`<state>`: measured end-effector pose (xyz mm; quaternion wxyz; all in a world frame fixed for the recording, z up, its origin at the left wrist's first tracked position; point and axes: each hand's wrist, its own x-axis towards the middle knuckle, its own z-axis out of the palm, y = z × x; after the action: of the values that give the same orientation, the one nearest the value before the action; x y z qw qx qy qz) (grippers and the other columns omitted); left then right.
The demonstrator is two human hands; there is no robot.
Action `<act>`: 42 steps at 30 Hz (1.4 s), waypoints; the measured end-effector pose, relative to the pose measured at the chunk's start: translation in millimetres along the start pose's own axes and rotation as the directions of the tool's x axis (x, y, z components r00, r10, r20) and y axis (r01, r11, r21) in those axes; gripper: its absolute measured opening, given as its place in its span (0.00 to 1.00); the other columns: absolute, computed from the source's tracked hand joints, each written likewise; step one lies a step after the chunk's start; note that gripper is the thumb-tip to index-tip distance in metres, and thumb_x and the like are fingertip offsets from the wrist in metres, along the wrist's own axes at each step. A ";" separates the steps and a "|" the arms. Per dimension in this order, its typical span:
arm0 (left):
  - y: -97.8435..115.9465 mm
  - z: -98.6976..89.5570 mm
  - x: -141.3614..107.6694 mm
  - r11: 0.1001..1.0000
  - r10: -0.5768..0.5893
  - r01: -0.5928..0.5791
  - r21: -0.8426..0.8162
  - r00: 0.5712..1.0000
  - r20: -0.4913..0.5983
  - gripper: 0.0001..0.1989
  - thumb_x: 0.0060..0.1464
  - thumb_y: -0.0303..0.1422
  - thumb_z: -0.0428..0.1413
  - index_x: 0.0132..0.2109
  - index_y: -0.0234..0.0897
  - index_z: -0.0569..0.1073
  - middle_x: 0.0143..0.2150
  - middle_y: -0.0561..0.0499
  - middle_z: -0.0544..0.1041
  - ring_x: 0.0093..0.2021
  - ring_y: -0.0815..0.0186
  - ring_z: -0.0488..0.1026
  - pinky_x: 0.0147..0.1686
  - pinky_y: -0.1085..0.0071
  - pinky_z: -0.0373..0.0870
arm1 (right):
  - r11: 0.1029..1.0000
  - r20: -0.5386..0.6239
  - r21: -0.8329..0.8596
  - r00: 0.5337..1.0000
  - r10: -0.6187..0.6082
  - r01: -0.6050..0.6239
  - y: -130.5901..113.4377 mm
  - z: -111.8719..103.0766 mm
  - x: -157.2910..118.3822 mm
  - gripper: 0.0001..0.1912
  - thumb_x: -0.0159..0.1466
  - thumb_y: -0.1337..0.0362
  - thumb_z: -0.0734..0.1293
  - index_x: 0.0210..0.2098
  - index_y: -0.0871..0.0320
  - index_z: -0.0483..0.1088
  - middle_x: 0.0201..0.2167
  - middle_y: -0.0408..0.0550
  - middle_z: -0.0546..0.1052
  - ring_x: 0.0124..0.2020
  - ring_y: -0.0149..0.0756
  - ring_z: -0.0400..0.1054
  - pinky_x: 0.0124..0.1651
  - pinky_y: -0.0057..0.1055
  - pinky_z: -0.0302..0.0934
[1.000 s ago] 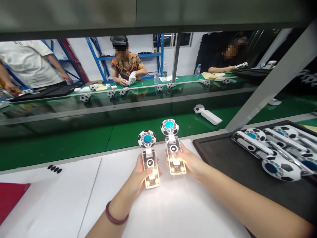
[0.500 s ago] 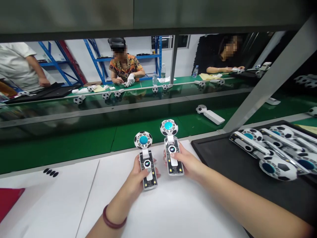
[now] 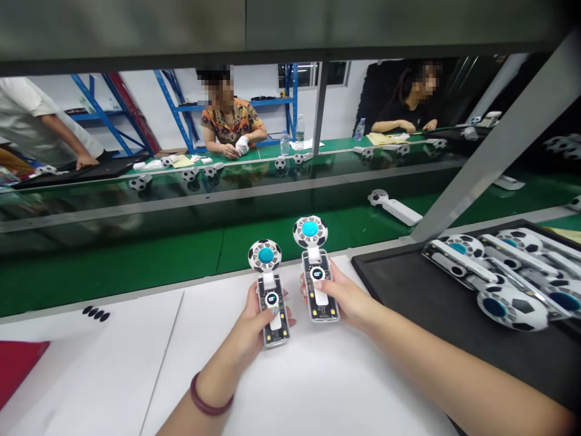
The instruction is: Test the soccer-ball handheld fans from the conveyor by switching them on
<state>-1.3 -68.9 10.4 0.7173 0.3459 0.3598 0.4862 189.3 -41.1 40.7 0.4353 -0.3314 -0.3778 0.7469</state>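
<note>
My left hand (image 3: 250,316) is wrapped round a handheld fan (image 3: 269,284) with a football-patterned head, its thumb on the white strip of the clear body. My right hand (image 3: 350,297) grips a second handheld fan (image 3: 321,301) of the same kind, thumb on its strip too. Both fans stand nearly upright side by side above the white tabletop (image 3: 209,363), with turquoise hubs facing me. Each round display is lit and appears to read 100. The fingers behind the bodies are partly hidden.
Several similar fans lie on a black tray (image 3: 399,303) at the right. Another white fan (image 3: 402,212) rests on the green belt (image 3: 181,248). Small black ovals (image 3: 96,313) and a red item (image 3: 20,366) lie at left. A slanted metal post (image 3: 494,145) rises at right. Co-workers sit opposite.
Both fans stay in my grip, almost still. The fan on the near belt has shifted right, and those on the far line slightly left. The co-worker at right has let go of a fan.
</note>
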 end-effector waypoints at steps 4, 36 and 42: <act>-3.8 -4.2 1.7 1.000 0.027 -0.027 0.012 0.999 0.036 0.26 0.45 0.32 0.61 0.49 0.44 0.57 0.46 0.48 0.68 0.36 0.61 0.72 0.44 0.47 0.68 | 0.999 0.042 0.037 0.999 0.015 -0.017 1.2 -0.4 -1.5 0.27 0.52 0.64 0.69 0.47 0.52 0.54 0.34 0.43 0.70 0.33 0.34 0.67 0.39 0.35 0.61; -8.0 -9.2 4.6 0.997 0.054 -0.058 0.047 0.994 0.095 0.28 0.45 0.31 0.61 0.50 0.45 0.55 0.48 0.47 0.66 0.37 0.61 0.72 0.43 0.49 0.69 | 0.999 0.105 0.015 0.993 -0.045 0.044 1.1 -1.0 -0.6 0.30 0.51 0.65 0.71 0.47 0.52 0.51 0.34 0.43 0.70 0.34 0.35 0.67 0.40 0.37 0.61; -5.1 -8.6 3.6 0.999 0.023 -0.026 0.030 0.996 0.082 0.30 0.43 0.32 0.62 0.50 0.46 0.56 0.48 0.47 0.67 0.36 0.61 0.72 0.42 0.49 0.69 | 0.999 0.087 -0.030 0.995 -0.042 0.045 3.4 -1.0 1.6 0.34 0.50 0.63 0.71 0.50 0.50 0.48 0.34 0.43 0.69 0.34 0.36 0.67 0.40 0.37 0.61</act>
<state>-5.4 -65.6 1.2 0.7200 0.3811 0.3333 0.4747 188.1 -40.6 37.1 0.4294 -0.2976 -0.4152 0.7447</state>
